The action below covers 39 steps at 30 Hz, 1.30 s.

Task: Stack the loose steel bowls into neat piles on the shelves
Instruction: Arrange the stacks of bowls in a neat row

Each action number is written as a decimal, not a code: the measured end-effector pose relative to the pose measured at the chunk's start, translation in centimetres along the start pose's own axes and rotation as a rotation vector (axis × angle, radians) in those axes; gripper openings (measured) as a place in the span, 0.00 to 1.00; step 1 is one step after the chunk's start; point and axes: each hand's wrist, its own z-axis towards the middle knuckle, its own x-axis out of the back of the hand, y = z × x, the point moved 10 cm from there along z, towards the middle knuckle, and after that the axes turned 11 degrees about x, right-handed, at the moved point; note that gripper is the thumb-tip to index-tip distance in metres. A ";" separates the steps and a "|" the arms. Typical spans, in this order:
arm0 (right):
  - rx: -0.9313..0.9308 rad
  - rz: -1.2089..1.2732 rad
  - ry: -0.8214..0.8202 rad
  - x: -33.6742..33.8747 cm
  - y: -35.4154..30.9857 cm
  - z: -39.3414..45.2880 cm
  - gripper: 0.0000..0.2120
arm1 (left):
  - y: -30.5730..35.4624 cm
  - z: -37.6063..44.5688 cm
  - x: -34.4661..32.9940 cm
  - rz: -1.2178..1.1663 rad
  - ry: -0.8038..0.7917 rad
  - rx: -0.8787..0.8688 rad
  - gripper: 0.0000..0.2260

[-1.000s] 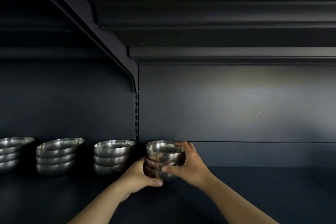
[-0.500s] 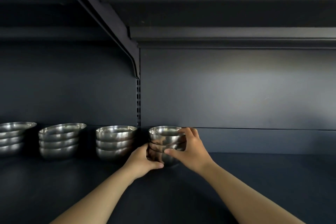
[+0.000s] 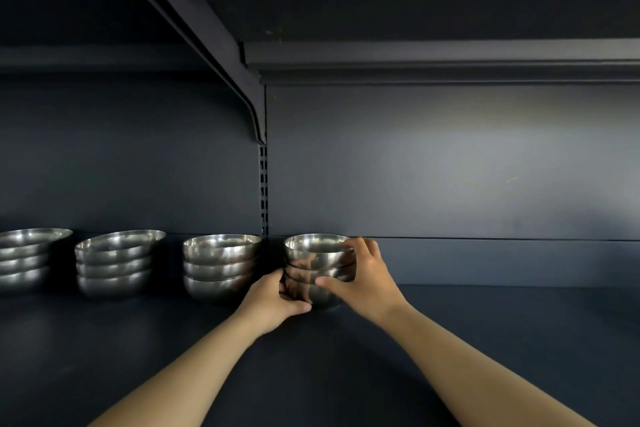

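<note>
a dark blue-black shelf [image 3: 485,340] runs the full width of the view, backed by a matte panel of the same colour, with a slotted upright [image 3: 263,191] and a slanted bracket [image 3: 221,55] carrying the underside of another shelf overhead. the held stack of bowls [image 3: 317,267] stands on the shelf near its back edge, just right of the upright, and sits directly between the two hands: the left hand [image 3: 273,302] is against its lower left side and the right hand [image 3: 363,277] against its right side and front. it is a pile of three polished steel bowls nested one in another, round-bellied, with bright rims and mirror reflections of the fingers on their sides; the pile looks upright and even. the left hand curls round the bottom bowl, thumb laid along the front near the shelf surface, fingers hidden behind the steel. the right hand wraps the upper bowls, its fingertips over the rim of the top one on the far right and its thumb pressed across the front of the middle bowl. to the left along the back edge stand three more piles, apart from each other: a nearest stack [image 3: 221,263] of three bowls just beside the upright, a middle stack [image 3: 116,263] of wider, shallower bowls, and a far stack [image 3: 26,258] cut off by the left edge of the view.
</note>
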 end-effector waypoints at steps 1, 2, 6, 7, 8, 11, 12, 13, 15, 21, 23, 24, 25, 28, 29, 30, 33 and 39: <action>0.001 -0.002 0.000 0.0 0.0 0.0 0.32 | 0.0 0.0 0.0 0.007 0.001 -0.001 0.18; 0.003 -0.010 0.000 0.1 0.1 -0.1 0.32 | 0.1 0.0 0.1 0.021 0.006 -0.003 0.19; 0.031 -0.083 0.007 1.2 -0.5 -0.4 0.32 | 0.5 -0.3 0.6 0.142 0.051 -0.016 0.24; 0.035 -0.106 0.004 1.7 -0.7 -0.6 0.33 | 0.6 -0.7 0.7 0.186 0.066 -0.008 0.27; 0.034 -0.129 -0.003 2.3 -0.9 -0.8 0.34 | 0.7 -1.1 0.8 0.227 0.083 0.005 0.32; 0.029 -0.212 -0.041 4.6 -1.5 -1.7 0.32 | 1.3 -2.7 1.0 0.292 0.107 0.044 0.38; 0.031 -0.246 -0.064 5.5 -1.7 -2.2 0.31 | 1.6 -3.3 1.0 0.292 0.110 0.053 0.38; 0.033 -0.274 -0.092 6.3 -1.8 -2.7 0.29 | 1.9 -3.9 0.9 0.287 0.113 0.061 0.37; 0.025 -0.302 -0.163 8.1 -1.6 -4.2 0.27 | 2.8 -5.5 0.5 0.281 0.117 0.076 0.35; -0.012 -0.319 -0.316 13.3 -0.7 -8.8 0.25 | 7.6 -10.3 -3.5 0.287 0.135 0.071 0.35; -0.002 -0.314 -0.339 15.3 -0.6 -10.1 0.26 | 9.5 -11.9 -5.7 0.293 0.136 0.069 0.35; 0.002 -0.311 -0.349 16.3 -0.5 -10.7 0.26 | 10.3 -12.6 -6.8 0.295 0.131 0.068 0.35; 0.004 -0.308 -0.355 17.2 -0.4 -11.3 0.27 | 11.2 -13.3 -7.9 0.296 0.128 0.065 0.34; 0.010 -0.302 -0.384 19.5 0.1 -12.8 0.28 | 13.4 -14.7 -10.5 0.272 0.142 0.063 0.34; 0.008 -0.302 -0.390 20.1 0.2 -13.1 0.28 | 14.0 -15.1 -11.1 0.269 0.141 0.062 0.35; 0.008 -0.302 -0.395 20.8 0.4 -13.4 0.27 | 14.6 -15.4 -11.8 0.269 0.141 0.061 0.35; 0.013 -0.306 -0.377 22.8 0.9 -14.1 0.27 | 16.3 -16.0 -13.4 0.282 0.139 0.049 0.35; -0.030 -0.313 -0.341 25.8 2.4 -15.3 0.28 | 18.5 -16.0 -15.1 0.323 0.128 0.024 0.35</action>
